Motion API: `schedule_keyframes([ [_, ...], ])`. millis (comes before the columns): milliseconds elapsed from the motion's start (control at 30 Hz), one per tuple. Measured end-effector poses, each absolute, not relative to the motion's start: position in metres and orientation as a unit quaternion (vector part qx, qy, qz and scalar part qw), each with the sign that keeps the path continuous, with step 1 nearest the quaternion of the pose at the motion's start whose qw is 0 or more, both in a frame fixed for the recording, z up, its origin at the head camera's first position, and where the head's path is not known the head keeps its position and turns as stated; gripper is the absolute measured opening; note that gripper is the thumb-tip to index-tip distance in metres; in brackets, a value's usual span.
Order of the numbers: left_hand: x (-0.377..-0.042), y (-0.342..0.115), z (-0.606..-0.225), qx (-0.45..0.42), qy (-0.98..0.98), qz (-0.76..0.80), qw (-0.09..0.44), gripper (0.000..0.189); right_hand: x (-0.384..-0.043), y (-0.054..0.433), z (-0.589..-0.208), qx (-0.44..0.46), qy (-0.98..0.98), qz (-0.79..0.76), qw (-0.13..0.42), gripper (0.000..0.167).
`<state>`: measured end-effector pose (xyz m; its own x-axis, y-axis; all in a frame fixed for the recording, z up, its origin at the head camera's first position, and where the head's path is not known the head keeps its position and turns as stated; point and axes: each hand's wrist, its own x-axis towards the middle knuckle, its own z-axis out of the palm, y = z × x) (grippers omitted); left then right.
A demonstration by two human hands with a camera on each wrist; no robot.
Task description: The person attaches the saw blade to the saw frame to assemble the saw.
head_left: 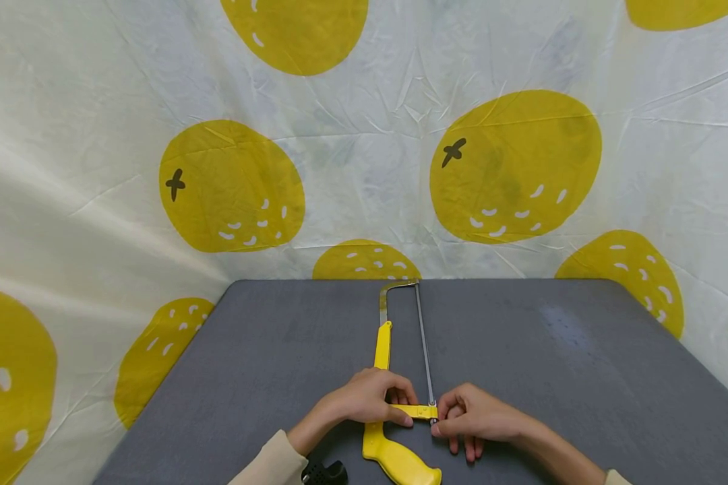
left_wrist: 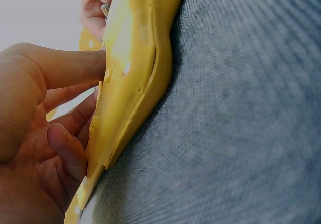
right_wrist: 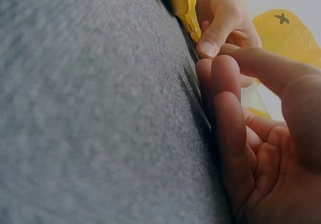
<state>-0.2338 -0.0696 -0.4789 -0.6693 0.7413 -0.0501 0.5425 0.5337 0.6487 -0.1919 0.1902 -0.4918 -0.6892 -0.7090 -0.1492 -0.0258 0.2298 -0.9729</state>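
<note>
A hacksaw with a yellow handle (head_left: pixel 400 463) lies on the grey table, its metal bow (head_left: pixel 383 306) toward the far edge. The thin blade (head_left: pixel 423 337) runs along its right side. My left hand (head_left: pixel 367 397) reaches over the frame and pinches the short yellow crosspiece (head_left: pixel 421 411), thumb on the near side. At that crosspiece's right end, my right hand (head_left: pixel 479 414) pinches the small metal tensioning screw (head_left: pixel 433 422) between thumb and index finger. In the left wrist view the yellow frame (left_wrist: pixel 130 58) hides part of both hands.
The grey table top (head_left: pixel 552 377) extends to both sides of the saw. Behind it hangs a white sheet (head_left: pixel 364 188) with yellow fruit shapes, meeting the far table edge. A small black device (head_left: pixel 324 473) sits by the left sleeve.
</note>
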Motion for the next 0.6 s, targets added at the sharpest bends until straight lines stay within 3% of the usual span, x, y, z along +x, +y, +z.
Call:
schedule_keyframes([
  [367,-0.2342,-0.07,-0.4795,0.375,0.858,0.311,0.164,0.013,-0.1914,0.1889,-0.4923,-0.248,0.726,-0.568,0.299,0.025],
  [600,-0.2345,-0.0699,-0.4785,0.376,0.857,0.313,0.165,0.013,-0.1914,0.1877,-0.4908,-0.243,0.734,-0.562,0.294,0.033],
])
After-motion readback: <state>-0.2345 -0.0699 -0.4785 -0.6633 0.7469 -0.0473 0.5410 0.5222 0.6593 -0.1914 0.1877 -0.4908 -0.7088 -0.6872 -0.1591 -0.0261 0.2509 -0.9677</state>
